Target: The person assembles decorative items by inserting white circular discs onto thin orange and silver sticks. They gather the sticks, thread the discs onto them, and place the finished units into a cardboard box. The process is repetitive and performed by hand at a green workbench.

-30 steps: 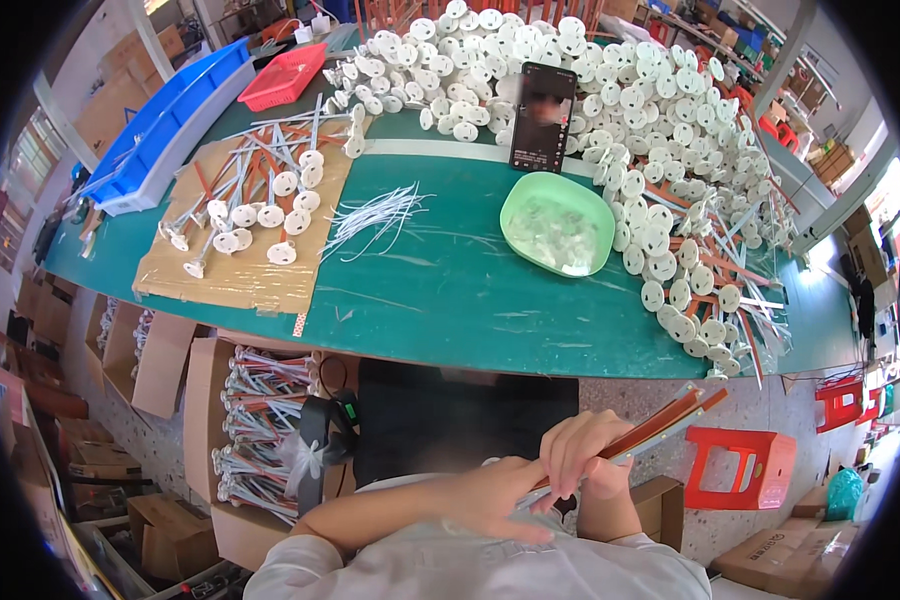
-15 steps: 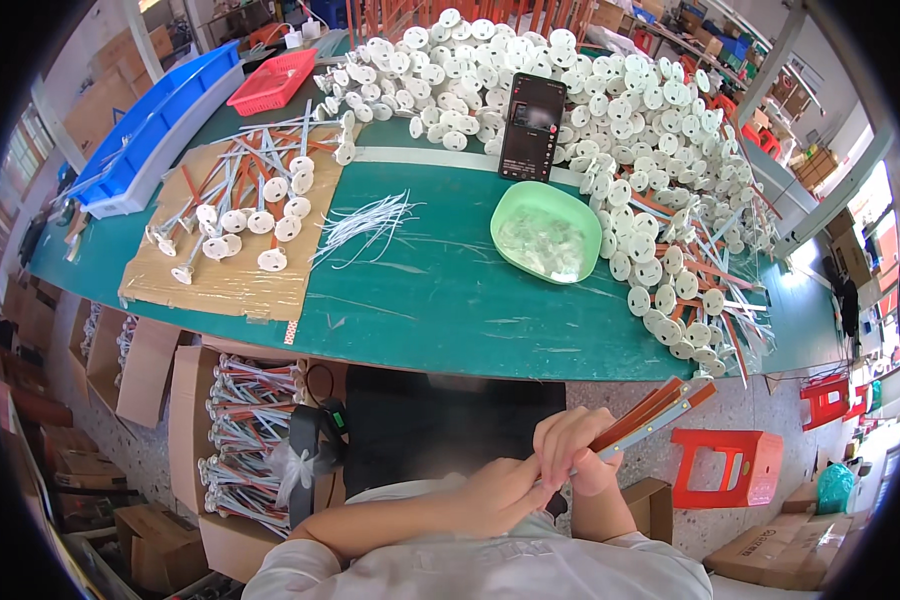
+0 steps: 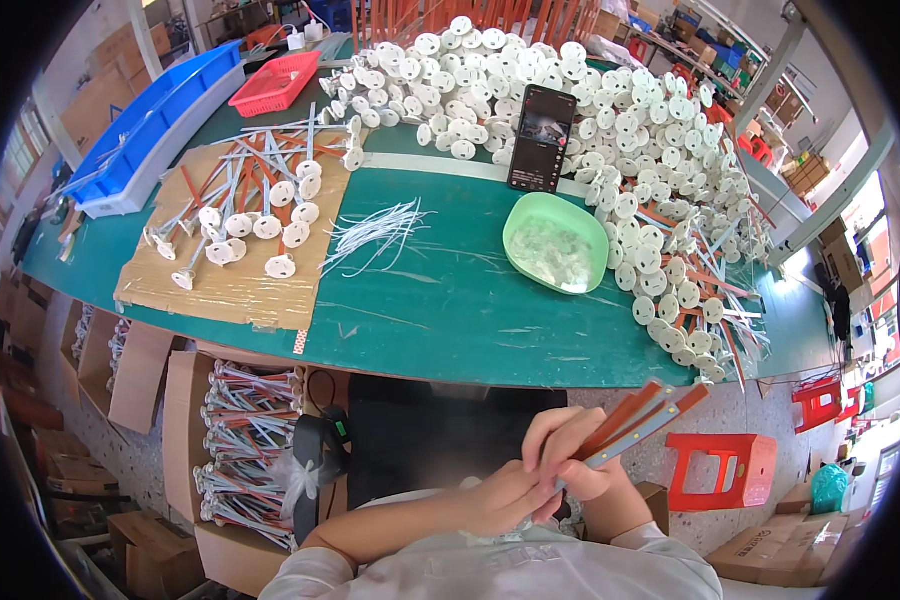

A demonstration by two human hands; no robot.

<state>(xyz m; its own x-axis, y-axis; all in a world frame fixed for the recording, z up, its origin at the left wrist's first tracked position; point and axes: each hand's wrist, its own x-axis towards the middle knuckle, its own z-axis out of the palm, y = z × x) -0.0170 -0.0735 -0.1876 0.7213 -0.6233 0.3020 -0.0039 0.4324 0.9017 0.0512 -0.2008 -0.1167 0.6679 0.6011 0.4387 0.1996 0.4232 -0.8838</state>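
Both the left hand (image 3: 505,497) and the right hand (image 3: 567,445) are in front of the table (image 3: 410,335), close to the wearer's body. The right has its fingers curled around the strips (image 3: 635,425); the left presses against it at their lower end, where overlapping fingers hide whether it grips too. The strips slant up to the right, their tips at the table's near edge in view; whether they touch it cannot be told. The stool (image 3: 750,470) stands to their right, apart from them.

Open green top runs along the near edge, between the cardboard (image 3: 210,302) and the bowl (image 3: 580,284). The discs (image 3: 660,130) crowd the far and right sides, with the phone (image 3: 542,140) upright before them.

The top is smooth and scuffed, the cardboard flat and brown, edged with shiny tape. Thin white ties (image 3: 375,235) lie loosely bundled beside it. The pale green bowl is rounded and holds small clear pieces; the discs are round, white and pierced.

The strips are flat, straight and narrow, reddish-brown and pale grey, slightly fanned at the tips, with small yellowish dots along a grey one.
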